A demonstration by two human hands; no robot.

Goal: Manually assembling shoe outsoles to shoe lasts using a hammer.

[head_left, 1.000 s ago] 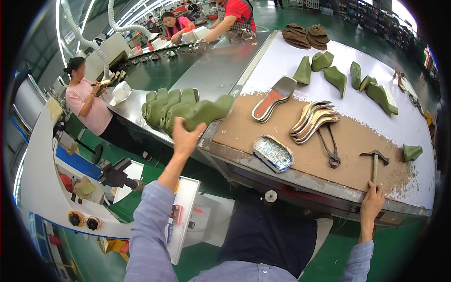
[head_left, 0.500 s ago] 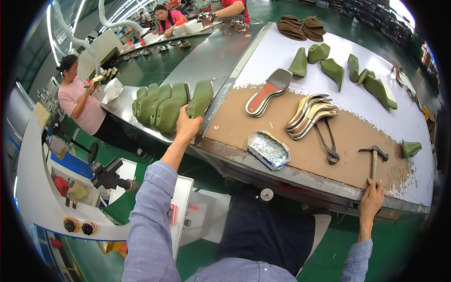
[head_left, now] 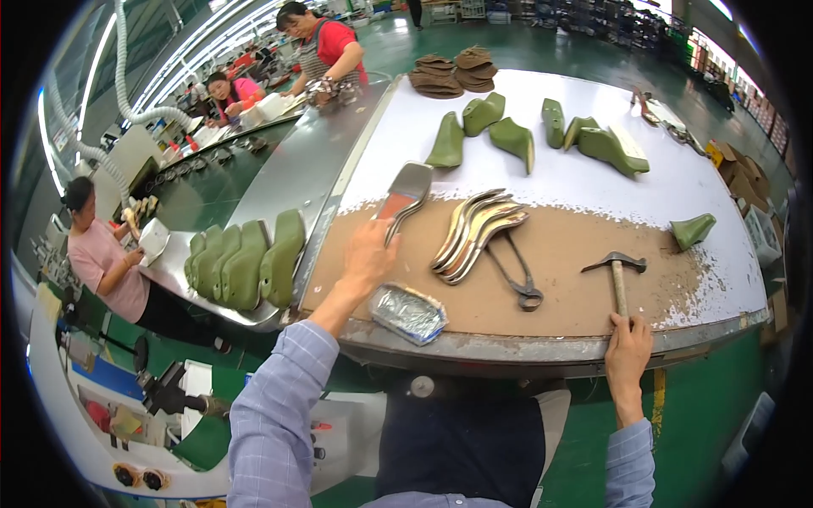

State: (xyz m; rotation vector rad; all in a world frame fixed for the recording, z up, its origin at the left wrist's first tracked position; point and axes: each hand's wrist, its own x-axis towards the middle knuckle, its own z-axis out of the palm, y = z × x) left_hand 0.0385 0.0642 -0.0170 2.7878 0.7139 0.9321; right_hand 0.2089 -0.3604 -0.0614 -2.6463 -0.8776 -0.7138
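Observation:
My left hand [head_left: 367, 261] is closed round the near end of a small stack of grey-and-orange insoles [head_left: 409, 188] lying on the table. Just below that wrist sits a small tray of nails [head_left: 409, 314]. My right hand [head_left: 629, 343] grips the wooden handle of a hammer [head_left: 619, 284], its dark head resting on the brown board. Between the hands lie a stack of curved, shiny gold-and-silver pieces [head_left: 476, 235] and a pair of pincers [head_left: 523, 284]. A row of green shoe lasts [head_left: 241, 267] stands on the metal bench to the left.
More green lasts [head_left: 512, 142] lie across the white tabletop [head_left: 610, 199], one alone [head_left: 693, 230] at the right. Stacked brown pieces [head_left: 436, 78] sit at the far edge. Co-workers stand or sit at the left and back. A white machine [head_left: 76, 440] curves along the lower left.
My left hand has left the green last at the row's end and moved right onto the insoles. My right hand stays on the hammer. The view has turned, shifting the table leftward.

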